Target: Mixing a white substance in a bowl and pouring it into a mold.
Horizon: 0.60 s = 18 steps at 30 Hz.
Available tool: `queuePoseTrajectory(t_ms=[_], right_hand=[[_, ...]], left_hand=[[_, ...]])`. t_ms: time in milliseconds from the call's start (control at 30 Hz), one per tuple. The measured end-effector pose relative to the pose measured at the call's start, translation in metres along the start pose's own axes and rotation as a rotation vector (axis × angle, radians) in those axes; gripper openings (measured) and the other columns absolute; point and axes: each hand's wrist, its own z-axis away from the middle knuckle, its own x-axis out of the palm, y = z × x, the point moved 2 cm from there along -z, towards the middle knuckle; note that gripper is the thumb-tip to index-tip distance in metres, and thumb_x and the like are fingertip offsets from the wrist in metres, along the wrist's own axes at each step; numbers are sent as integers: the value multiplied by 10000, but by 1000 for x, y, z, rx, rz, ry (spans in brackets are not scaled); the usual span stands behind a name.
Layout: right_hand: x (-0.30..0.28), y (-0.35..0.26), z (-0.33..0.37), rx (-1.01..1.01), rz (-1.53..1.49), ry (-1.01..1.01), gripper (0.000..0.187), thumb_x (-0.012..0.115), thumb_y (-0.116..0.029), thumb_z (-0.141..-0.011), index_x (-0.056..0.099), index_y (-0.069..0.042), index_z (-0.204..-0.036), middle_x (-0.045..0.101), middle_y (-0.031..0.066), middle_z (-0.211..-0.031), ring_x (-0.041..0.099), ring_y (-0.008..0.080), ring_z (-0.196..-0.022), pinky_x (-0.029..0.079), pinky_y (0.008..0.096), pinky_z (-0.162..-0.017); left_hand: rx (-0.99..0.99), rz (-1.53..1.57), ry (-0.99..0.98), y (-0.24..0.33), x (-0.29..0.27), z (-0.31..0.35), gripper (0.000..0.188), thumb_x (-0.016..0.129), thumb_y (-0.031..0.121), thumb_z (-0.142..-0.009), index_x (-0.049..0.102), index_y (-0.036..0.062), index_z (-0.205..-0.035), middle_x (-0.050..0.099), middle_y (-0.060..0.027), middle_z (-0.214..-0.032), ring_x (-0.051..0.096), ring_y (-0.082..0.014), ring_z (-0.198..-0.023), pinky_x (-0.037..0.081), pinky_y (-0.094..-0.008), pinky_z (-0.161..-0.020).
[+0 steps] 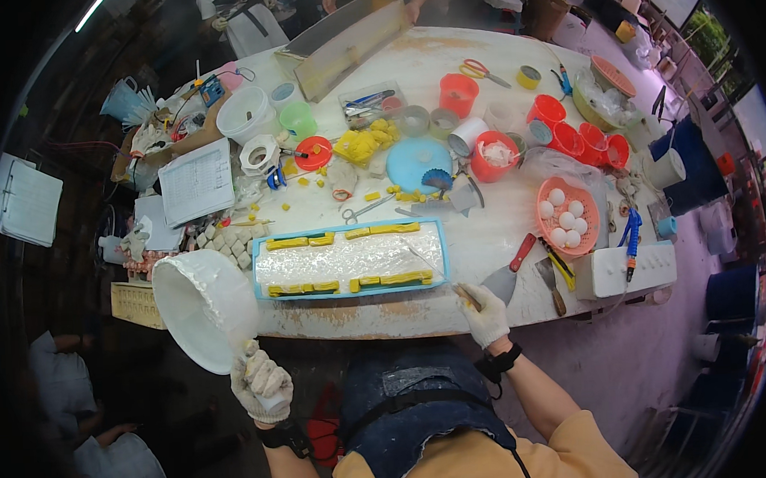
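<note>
My left hand [263, 383], in a white knit glove, is closed on the lower edge of a white plastic bucket [190, 311]. The bucket is tipped sideways at the table's front left, with rough white residue along its rim. My gloved right hand [485, 314] grips a thin tool [461, 295] at the table's front edge; most of it is hidden by the fingers, so its kind is unclear. Between my hands lies a long blue-edged mould [350, 257] with a wet, glossy white surface. Yellow strips [383, 230] line its far and near sides.
To the right lie a red-handled scraper [520, 254], a pink basket [567, 216] of white balls and a white foam block [628, 269]. Red cups, scissors [482, 71] and a blue disc [415, 162] crowd the middle. Across the table, another person's hands hold a long trough [349, 48].
</note>
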Motion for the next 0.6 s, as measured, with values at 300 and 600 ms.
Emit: queuePoseTrajectory(t_ms=[300, 600], right_hand=[[-2, -7, 1, -39, 31, 5, 304, 618, 25, -868, 618, 80, -1166, 673, 139, -1056, 652, 185, -1005, 498, 271, -880], [-4, -6, 23, -55, 18, 196, 298, 634, 6, -844, 639, 43, -1139, 661, 137, -967, 660, 221, -903, 501, 294, -819]], left_hand=[[58, -24, -6, 23, 0, 21, 214, 487, 172, -986, 447, -1, -1106, 419, 11, -670, 404, -72, -475, 361, -254, -453], [38, -13, -11, 43, -8, 11, 218, 469, 167, -992, 447, -11, -1115, 438, -5, -697, 416, -80, -488, 370, -263, -460]])
